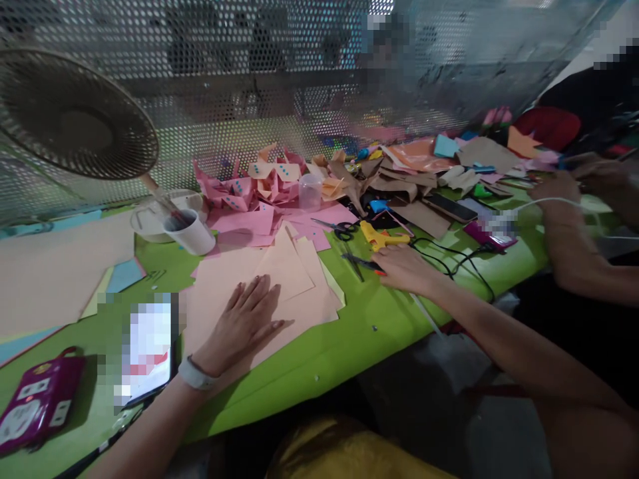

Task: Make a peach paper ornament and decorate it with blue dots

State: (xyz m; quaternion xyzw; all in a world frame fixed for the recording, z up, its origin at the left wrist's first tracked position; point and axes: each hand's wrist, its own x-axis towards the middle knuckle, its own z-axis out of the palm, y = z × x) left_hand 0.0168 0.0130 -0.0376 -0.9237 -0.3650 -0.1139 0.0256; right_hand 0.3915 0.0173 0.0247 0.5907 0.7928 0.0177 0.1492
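My left hand, with a pale band at its wrist, lies flat with fingers spread on a stack of peach paper sheets. A folded, pointed peach piece lies just beyond its fingertips. My right hand reaches across the green table, its fingers closed around a slim black tool with an orange part; its exact kind is unclear. A thin metal blade lies beside that tool. Right behind this hand rests a yellow glue gun. Dark-handled scissors lie to its left.
A fan and a white cup stand at left. A phone and a magenta box lie near the left edge. Folded pink paper pieces and brown scraps line the back. Another person's arms are at right, near black cables.
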